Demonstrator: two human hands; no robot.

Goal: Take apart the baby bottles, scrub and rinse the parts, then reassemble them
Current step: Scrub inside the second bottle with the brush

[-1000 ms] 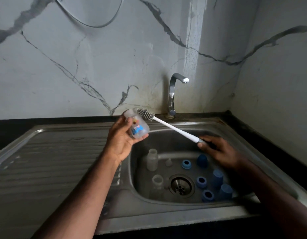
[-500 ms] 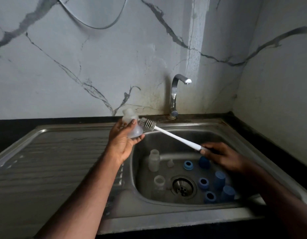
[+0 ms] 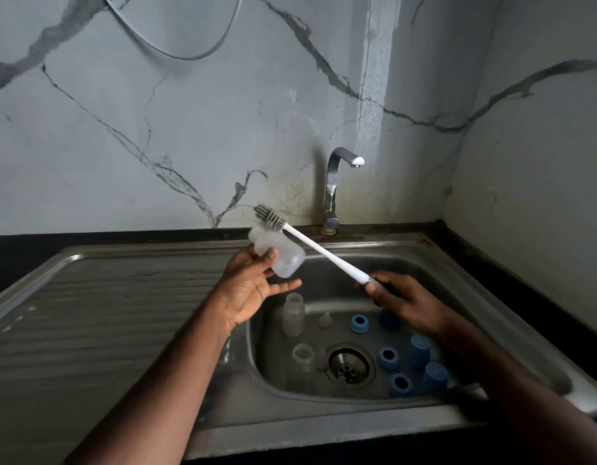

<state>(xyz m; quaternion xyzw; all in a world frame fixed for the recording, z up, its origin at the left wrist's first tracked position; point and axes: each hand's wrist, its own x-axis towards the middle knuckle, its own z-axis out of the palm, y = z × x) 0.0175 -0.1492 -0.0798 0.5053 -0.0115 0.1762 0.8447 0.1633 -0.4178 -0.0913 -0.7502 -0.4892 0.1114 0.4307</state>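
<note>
Scrubbing: left hand [image 3: 253,290] grips clear bottle [image 3: 278,255] left of tap [image 3: 337,186]; right hand [image 3: 404,300] grasps bottle brush [image 3: 310,245]. Advise bristles fully inside.

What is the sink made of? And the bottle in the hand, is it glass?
The sink looks like brushed steel: grey, dully shiny, with pressed ridges. The bottle in the left hand looks more like cloudy plastic than glass: milky and see-through, though I can't be sure.

Left hand [image 3: 248,290]: bare, no ring or glove visible
Right hand [image 3: 402,302]: bare, no glove visible
Left forearm [image 3: 162,391]: bare, no sleeve in view
Right forearm [image 3: 521,387]: bare, no sleeve in view
</note>
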